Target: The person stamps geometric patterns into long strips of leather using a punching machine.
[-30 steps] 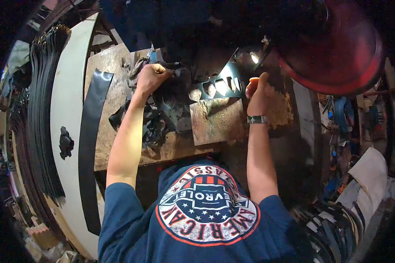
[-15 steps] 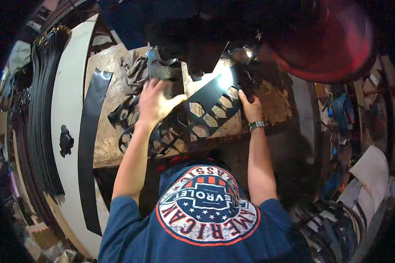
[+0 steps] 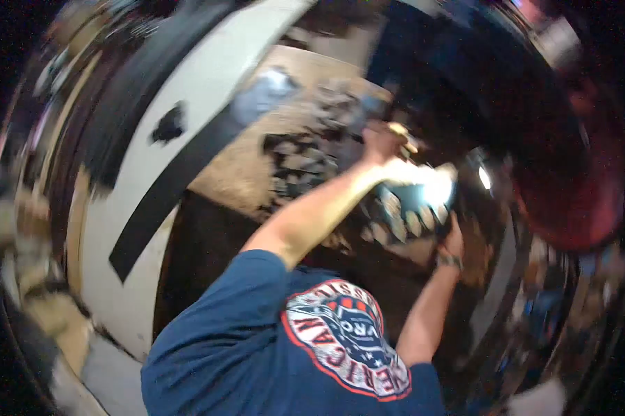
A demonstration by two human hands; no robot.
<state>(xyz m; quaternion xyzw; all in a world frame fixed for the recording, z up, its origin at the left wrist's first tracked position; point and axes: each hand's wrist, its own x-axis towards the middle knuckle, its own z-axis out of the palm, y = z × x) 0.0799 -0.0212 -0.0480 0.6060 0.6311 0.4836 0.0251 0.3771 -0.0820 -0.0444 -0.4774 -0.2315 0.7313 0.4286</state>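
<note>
A black sheet with several cut-out holes (image 3: 413, 197) lies under a bright light on the worktable, blurred by motion. My right hand (image 3: 453, 239), with a watch at the wrist, grips the sheet's right edge. Beyond the sheet, close to the dark machine (image 3: 458, 90), is my left hand (image 3: 387, 142). Its fingers are smeared and partly in shadow, so what they touch cannot be made out. To the left of that hand lie black scraps with holes (image 3: 298, 163) and a crumpled grey cloth (image 3: 336, 104).
A long black strip (image 3: 167, 184) rests along a white board (image 3: 208, 66) on the left. The wooden tabletop (image 3: 232, 166) shows beside the scraps. A large red round part (image 3: 569, 201) hangs at the right. Blurred piles of material (image 3: 541, 305) stand at far right.
The whole view has turned and shifted. My left hand has moved from above the scraps, with fingers spread, toward the machine beyond the sheet. My right hand stays at the sheet's right edge.
</note>
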